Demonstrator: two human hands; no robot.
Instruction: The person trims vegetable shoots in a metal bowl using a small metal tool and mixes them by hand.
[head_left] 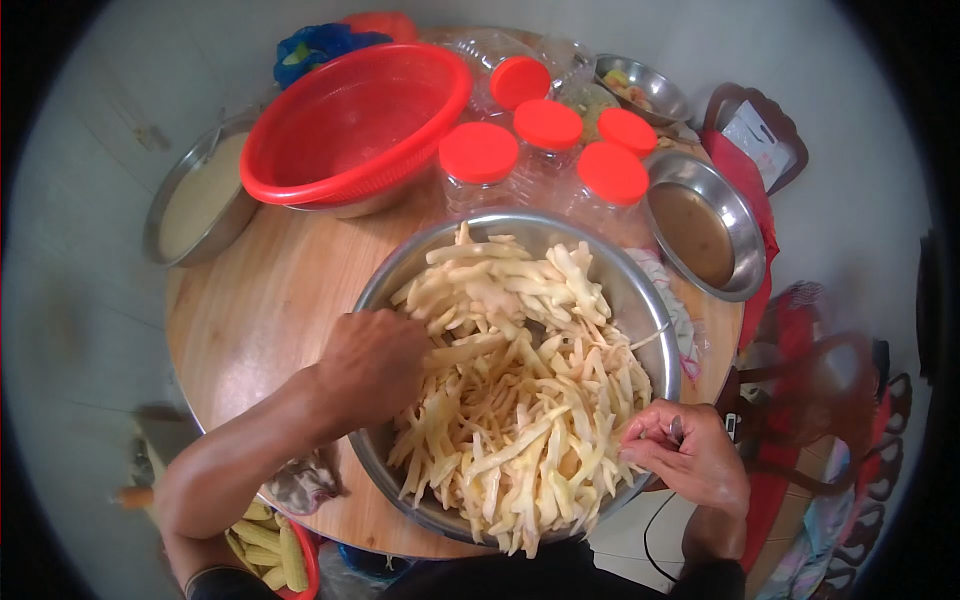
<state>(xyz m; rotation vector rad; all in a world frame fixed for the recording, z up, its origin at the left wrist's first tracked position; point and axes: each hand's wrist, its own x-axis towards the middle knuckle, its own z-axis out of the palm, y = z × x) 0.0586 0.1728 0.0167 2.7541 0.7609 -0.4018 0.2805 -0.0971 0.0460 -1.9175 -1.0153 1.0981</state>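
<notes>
A large steel basin (672, 340) is heaped with pale yellow chicken feet (520, 400). It sits at the near right part of a round wooden table (270, 310). My left hand (378, 362) reaches over the basin's left rim, back of the hand up, its fingers hidden against the chicken feet. At the right rim my right hand (690, 452) is closed, fingertips right at the edge of the pile. A small shiny metal piece shows by its fingers; I cannot tell what it belongs to.
A red plastic basin (270, 190) and several clear jars with red lids (478, 153) stand behind. Steel bowls hold whitish liquid (205, 200) at left and brown liquid (690, 235) at right. Corn cobs (265, 545) lie at lower left; chairs (815, 400) stand at right.
</notes>
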